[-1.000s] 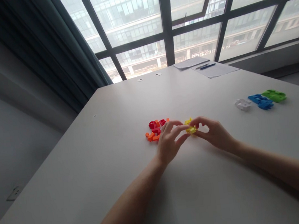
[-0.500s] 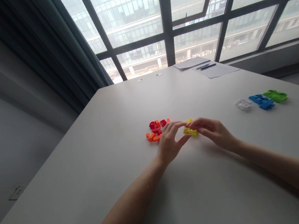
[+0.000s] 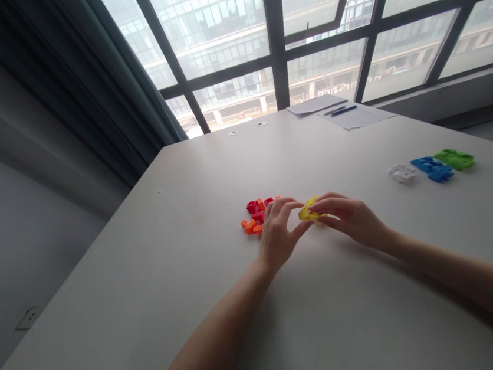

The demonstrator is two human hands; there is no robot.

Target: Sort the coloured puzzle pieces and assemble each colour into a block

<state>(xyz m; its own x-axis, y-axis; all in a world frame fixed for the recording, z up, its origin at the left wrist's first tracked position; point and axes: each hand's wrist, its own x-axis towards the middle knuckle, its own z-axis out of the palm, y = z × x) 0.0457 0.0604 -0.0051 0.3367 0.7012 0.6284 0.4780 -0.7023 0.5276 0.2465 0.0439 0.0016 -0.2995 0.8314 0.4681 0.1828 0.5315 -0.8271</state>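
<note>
You have both hands at the yellow pieces (image 3: 305, 214), a little right of and below the middle of the frame. Your right hand (image 3: 360, 221) comes in from the right with thumb below and fingers above, pinching the yellow between the tips. Your left hand (image 3: 278, 235) makes a wide curve, thumb and forefinger coming up to the near left side of the yellow; whether they grip it or only touch it, you cannot tell from here.

The step in hand looks like handling the yellow pieces together at the fingertips. The next move, as I judge it, calls for a steady right pinch while your left finger and thumb settle squarely on the yellow, so that nothing slips or turns.

Just behind and left of your left hand lie the red pieces (image 3: 252, 208) and orange pieces (image 3: 248, 227), partly hidden by it, so keep your knuckles from nudging them. Over at the right of the frame, well apart from your hands, the white pieces (image 3: 402, 174), blue pieces (image 3: 432, 168) and green pieces (image 3: 454, 159) sit on the table (image 3: 183, 257) in a slanting row.
</note>
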